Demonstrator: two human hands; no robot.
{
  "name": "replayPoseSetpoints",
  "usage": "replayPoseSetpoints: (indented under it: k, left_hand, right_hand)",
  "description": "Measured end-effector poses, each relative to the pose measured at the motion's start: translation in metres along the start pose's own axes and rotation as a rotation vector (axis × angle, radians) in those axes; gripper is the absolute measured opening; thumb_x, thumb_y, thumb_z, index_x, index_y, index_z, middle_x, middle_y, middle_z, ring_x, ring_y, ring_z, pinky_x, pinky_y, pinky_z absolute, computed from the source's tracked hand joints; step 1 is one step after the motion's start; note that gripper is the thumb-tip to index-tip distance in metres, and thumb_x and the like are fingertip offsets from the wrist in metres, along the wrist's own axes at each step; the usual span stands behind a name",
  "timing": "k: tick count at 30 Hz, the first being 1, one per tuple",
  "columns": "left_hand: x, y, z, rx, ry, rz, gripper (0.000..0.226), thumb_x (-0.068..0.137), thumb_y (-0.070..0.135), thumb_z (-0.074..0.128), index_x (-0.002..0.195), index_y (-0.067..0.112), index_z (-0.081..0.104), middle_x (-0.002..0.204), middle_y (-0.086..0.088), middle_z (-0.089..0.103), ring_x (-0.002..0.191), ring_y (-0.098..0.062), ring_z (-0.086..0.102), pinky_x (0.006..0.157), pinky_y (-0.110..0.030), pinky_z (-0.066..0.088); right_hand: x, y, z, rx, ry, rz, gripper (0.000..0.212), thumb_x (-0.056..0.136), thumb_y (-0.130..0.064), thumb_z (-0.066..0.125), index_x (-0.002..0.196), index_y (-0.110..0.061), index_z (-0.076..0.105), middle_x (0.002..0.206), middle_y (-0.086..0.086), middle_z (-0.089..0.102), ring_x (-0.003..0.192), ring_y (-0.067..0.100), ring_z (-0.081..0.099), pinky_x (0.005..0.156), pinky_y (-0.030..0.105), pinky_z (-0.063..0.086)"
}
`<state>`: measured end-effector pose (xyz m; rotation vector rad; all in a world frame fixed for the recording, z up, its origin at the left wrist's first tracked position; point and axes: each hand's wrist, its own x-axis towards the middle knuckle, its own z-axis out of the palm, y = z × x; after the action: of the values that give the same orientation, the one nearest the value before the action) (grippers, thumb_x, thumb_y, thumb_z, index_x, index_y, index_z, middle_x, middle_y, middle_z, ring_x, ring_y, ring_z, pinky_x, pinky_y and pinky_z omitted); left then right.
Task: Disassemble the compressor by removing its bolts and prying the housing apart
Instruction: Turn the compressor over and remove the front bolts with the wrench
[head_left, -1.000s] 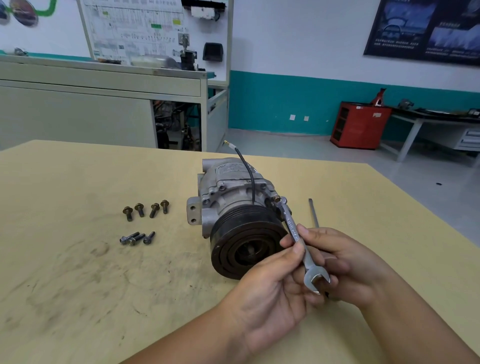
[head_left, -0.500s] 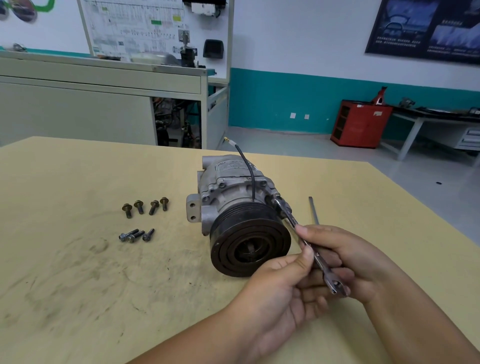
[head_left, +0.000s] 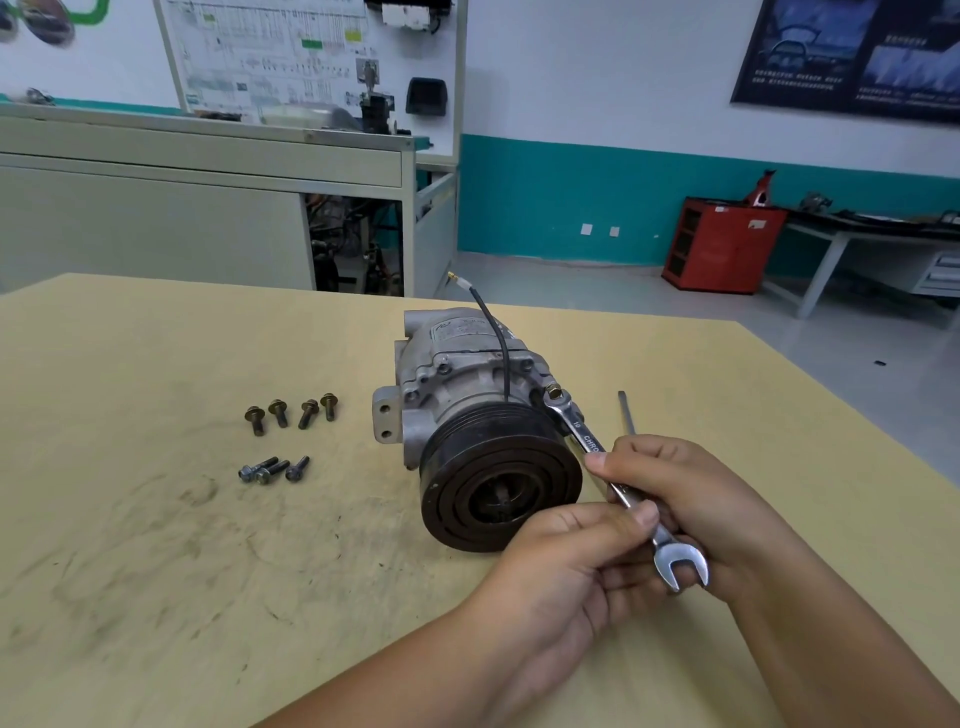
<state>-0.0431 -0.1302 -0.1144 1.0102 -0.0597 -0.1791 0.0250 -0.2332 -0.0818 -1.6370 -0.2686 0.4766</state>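
The compressor (head_left: 467, 384) is lying pulley-forward on the table (head_left: 156, 545), and the right hand (head_left: 691, 499) and left hand (head_left: 566, 566) are pinching the combination wrench (head_left: 589, 441) with curled fingers, its long axis running up-left from them to the ring end meeting the bolt (head_left: 553, 389), nearer the right hand.

I am in an automotive training workshop. My grease-smudged yellow worktop (head_left: 156, 571) carries a car compressor (head_left: 462, 384), loose bolts (head_left: 291, 415) and the wrench (head_left: 588, 437) I hold. Behind stands a grey teaching bench (head_left: 156, 150) with a wiring-diagram board (head_left: 270, 52) fitted with switches. A red metal cabinet (head_left: 722, 249) sits against the teal-banded wall (head_left: 561, 197), beside a side table (head_left: 823, 270) strewn with parts, under a dark poster (head_left: 852, 57).
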Motion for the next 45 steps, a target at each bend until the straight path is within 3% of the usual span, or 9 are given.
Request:
replayPoseSetpoints:
  k: [3,6,9,13,16,20,29,34,45]
  left_hand:
    - [0.001,0.002,0.001,-0.025,-0.009,0.001,0.017,0.075,0.019,0.063,0.075,0.005,0.073,0.077,-0.012,0.073,0.064,-0.016,0.07,0.065,-0.023,0.057]
    - [0.0,0.005,0.003,-0.08,-0.033,0.002,0.019,0.077,0.017,0.059,0.071,0.009,0.075,0.076,-0.011,0.073,0.062,-0.013,0.068,0.06,-0.02,0.055]
    - [-0.002,0.009,0.002,-0.183,-0.059,-0.014,0.022,0.078,0.014,0.056,0.072,0.006,0.075,0.072,-0.01,0.072,0.059,-0.014,0.067,0.056,-0.02,0.053]
    - [-0.003,0.011,-0.002,-0.21,-0.085,-0.022,0.023,0.081,0.015,0.055,0.071,0.007,0.073,0.073,-0.011,0.071,0.061,-0.015,0.067,0.057,-0.022,0.054]
    - [-0.004,0.011,-0.002,-0.197,-0.075,-0.031,0.024,0.081,0.021,0.056,0.073,0.008,0.074,0.077,-0.013,0.072,0.064,-0.018,0.07,0.059,-0.023,0.055]
    - [-0.003,0.011,-0.004,-0.148,-0.053,-0.044,0.024,0.071,0.031,0.063,0.066,0.01,0.075,0.072,-0.009,0.073,0.061,-0.015,0.07,0.053,-0.022,0.054]
    - [0.0,0.008,-0.005,-0.092,0.052,-0.062,0.022,0.064,0.029,0.069,0.056,0.008,0.073,0.066,-0.011,0.071,0.052,-0.016,0.068,0.047,-0.022,0.053]
    - [0.0,0.008,-0.006,-0.119,0.038,-0.118,0.019,0.067,0.022,0.068,0.068,0.004,0.074,0.069,-0.012,0.071,0.056,-0.016,0.069,0.05,-0.023,0.054]
    - [-0.004,0.008,-0.003,-0.124,0.011,-0.148,0.019,0.07,0.03,0.065,0.06,0.016,0.074,0.072,-0.004,0.073,0.056,-0.009,0.066,0.057,-0.018,0.049]
  right_hand:
    - [-0.001,-0.001,-0.002,0.019,-0.082,0.023,0.033,0.067,-0.028,0.07,0.043,-0.019,0.049,0.045,0.0,0.035,0.038,0.013,0.029,0.045,0.024,0.018]
    - [0.0,-0.003,-0.005,0.106,-0.166,0.11,0.029,0.056,-0.039,0.069,0.063,-0.011,0.072,0.06,0.01,0.043,0.054,0.022,0.043,0.052,0.025,0.035]
    - [0.001,-0.003,-0.009,0.184,-0.228,0.096,0.035,0.054,-0.038,0.079,0.073,-0.008,0.075,0.066,0.007,0.039,0.061,0.017,0.034,0.055,0.025,0.025]
    - [0.001,-0.002,-0.005,0.331,-0.221,0.133,0.022,0.067,-0.028,0.063,0.059,-0.009,0.068,0.038,-0.002,0.034,0.027,0.005,0.031,0.036,0.012,0.024]
    - [-0.001,-0.006,-0.001,0.395,-0.208,0.16,0.021,0.067,-0.026,0.062,0.059,-0.007,0.058,0.031,-0.006,0.028,0.022,0.003,0.027,0.031,0.007,0.026]
    - [-0.004,-0.006,0.006,0.319,-0.166,0.119,0.028,0.068,-0.023,0.063,0.056,-0.012,0.04,0.033,-0.006,0.026,0.021,0.001,0.024,0.03,0.007,0.025]
    - [-0.002,-0.001,0.01,0.035,-0.009,-0.017,0.045,0.084,-0.01,0.062,0.043,-0.017,0.046,0.04,0.0,0.033,0.027,0.007,0.025,0.031,0.012,0.022]
    - [-0.003,-0.002,0.01,0.004,0.051,-0.055,0.046,0.085,-0.002,0.06,0.045,-0.016,0.042,0.04,-0.003,0.031,0.027,0.007,0.022,0.033,0.009,0.02]
    - [-0.006,-0.005,0.0,-0.103,-0.075,0.003,0.035,0.092,-0.02,0.053,0.063,-0.005,0.067,0.038,0.0,0.033,0.029,0.009,0.029,0.035,0.015,0.027]
